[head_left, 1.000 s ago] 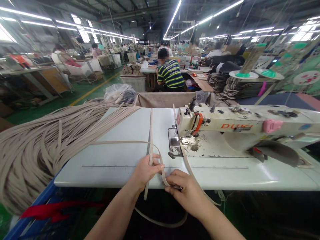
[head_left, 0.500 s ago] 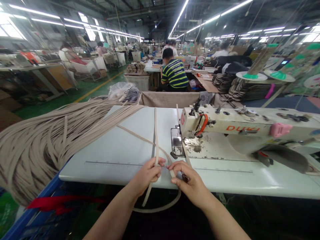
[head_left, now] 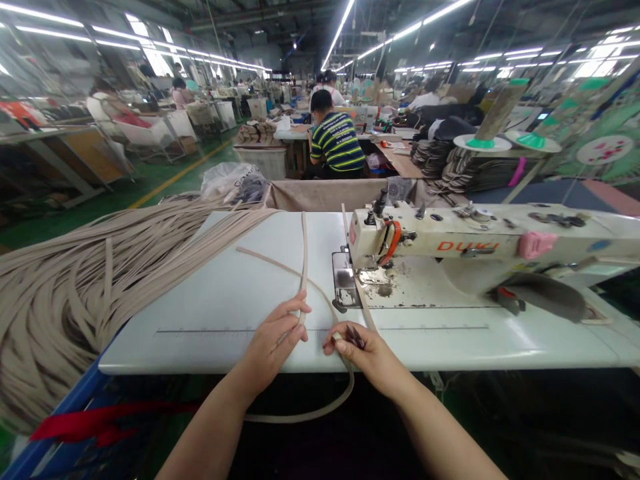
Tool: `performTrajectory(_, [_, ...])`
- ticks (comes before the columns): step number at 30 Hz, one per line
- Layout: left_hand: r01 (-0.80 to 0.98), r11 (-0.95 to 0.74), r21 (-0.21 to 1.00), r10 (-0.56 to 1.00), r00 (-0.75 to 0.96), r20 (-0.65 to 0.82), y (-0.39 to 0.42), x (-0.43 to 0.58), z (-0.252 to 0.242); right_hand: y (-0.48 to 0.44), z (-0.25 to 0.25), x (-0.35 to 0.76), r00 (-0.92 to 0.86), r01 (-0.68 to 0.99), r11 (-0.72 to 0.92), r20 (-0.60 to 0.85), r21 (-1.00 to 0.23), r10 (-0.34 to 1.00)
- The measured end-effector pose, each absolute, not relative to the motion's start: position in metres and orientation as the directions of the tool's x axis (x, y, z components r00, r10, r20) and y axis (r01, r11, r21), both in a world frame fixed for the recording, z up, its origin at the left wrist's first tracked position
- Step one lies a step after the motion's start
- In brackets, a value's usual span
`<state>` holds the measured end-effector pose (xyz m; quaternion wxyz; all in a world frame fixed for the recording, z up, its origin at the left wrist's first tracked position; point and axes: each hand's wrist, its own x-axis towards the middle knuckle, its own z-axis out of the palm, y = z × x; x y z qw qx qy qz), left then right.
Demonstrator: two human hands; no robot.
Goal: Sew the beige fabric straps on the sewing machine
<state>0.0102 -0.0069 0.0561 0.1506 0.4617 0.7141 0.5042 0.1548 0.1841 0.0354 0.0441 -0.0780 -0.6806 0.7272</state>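
My left hand (head_left: 280,337) pinches a narrow beige fabric strip (head_left: 305,250) that runs away from me over the white sewing table (head_left: 200,293). In my right hand (head_left: 363,350), thumb and finger close on a short, light piece of strip (head_left: 337,337). A small dark tool, like thread snips (head_left: 356,337), also sits in that hand. Another beige strip (head_left: 280,262) crosses the table under the first, passes my right hand and loops below the table's front edge. Just right of my hands stands a sewing machine (head_left: 380,233), with a strip (head_left: 367,303) beneath its head.
A big bundle of beige strips (head_left: 75,287) drapes over the table's left side and a blue crate (head_left: 65,423). Behind the table is a fabric-lined bin (head_left: 325,193). Thread cones (head_left: 500,113) stand at the back right. A person in a striped shirt (head_left: 340,143) sits ahead.
The strip tail that hung below my left hand no longer shows. My right hand has turned, bringing the dark tool into clearer view. The whole scene has shifted slightly left.
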Motion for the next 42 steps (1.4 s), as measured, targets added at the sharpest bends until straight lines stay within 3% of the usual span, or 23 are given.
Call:
performTrajectory(5, [0.419, 0.081, 0.904, 0.829, -0.532, 0.172, -0.005, 0.004, 0.042, 0.183, 0.026, 0.157, -0.971, 0.114, -0.166, -0.145, -0.98, 0.19])
performTrajectory(12, [-0.044, 0.118, 0.992, 0.792, -0.599, -0.121, -0.002, 0.011, 0.032, 0.181, 0.022, 0.157, -0.963, 0.177, -0.187, -0.209, -0.966, 0.171])
performTrajectory(18, [0.101, 0.321, 0.942, 0.792, -0.573, -0.209, -0.001, 0.011, 0.039, 0.183, 0.026, 0.158, -0.977, 0.158, -0.091, -0.169, -0.983, 0.13])
performTrajectory(27, [0.174, 0.313, 0.933, 0.875, -0.434, -0.213, -0.002, 0.009, 0.04, 0.181, 0.032, 0.156, -0.959, 0.241, -0.004, -0.239, -0.97, 0.151])
performTrajectory(42, [0.239, 0.331, 0.913, 0.906, -0.351, -0.236, 0.003, 0.015, 0.051, 0.183, 0.025, 0.156, -0.944, 0.319, 0.096, -0.306, -0.943, 0.126])
